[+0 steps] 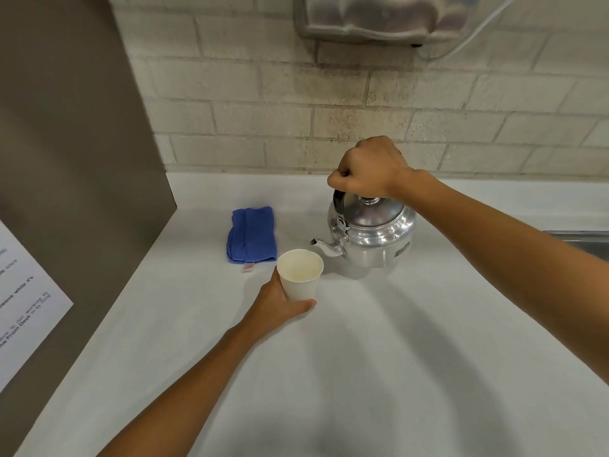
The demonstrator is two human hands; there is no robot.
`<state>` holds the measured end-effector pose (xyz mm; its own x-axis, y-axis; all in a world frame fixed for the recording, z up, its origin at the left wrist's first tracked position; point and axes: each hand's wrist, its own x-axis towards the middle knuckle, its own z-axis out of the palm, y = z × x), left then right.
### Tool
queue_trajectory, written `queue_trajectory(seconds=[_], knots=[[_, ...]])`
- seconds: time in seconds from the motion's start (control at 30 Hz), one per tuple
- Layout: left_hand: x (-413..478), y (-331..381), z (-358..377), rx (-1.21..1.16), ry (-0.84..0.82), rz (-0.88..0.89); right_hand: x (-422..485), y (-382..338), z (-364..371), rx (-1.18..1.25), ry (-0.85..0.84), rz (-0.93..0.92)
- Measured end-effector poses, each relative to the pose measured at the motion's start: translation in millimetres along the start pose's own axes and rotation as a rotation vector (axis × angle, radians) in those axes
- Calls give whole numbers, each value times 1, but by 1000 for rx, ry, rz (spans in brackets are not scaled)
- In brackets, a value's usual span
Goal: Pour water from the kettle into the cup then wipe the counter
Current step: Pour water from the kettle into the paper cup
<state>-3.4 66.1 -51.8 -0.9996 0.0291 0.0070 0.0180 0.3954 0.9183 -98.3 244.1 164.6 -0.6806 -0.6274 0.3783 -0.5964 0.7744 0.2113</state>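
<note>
White counter [362, 374] below brick wall [263, 94], blue cloth [251, 234] near kettle [372, 235].

Kettle [372, 235]: polished metal, glossy, mirror reflections seen on body and lid; handle [338, 201] dark, looks plastic. Cup [300, 275]: white paper, matt, smooth. Cloth [252, 235] at 9 o'clock of kettle: blue fabric, soft, ribbed, matt. Counter [379, 374]: white, smooth, faint sheen. Wall [296, 103]: pale brick, rough, stained. Sink edge [580, 237] at 3 o'clock: brushed metal.
</note>
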Motion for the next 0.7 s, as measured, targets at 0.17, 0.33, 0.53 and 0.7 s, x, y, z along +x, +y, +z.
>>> queue_trajectory(seconds=[0.17, 0.33, 0.53, 0.7], knots=[[2, 1, 0, 33, -6, 4, -1, -14, -10, -65, 2, -93], [3, 2, 0, 48, -21, 13, -1, -24, -16, -128, 12, -168], [3, 0, -1, 14, -26, 4, 1, -34, -21, -177, -2, -223], [3, -1, -1, 1, -39, 13, 3, -40, -26, -200, 0, -258]])
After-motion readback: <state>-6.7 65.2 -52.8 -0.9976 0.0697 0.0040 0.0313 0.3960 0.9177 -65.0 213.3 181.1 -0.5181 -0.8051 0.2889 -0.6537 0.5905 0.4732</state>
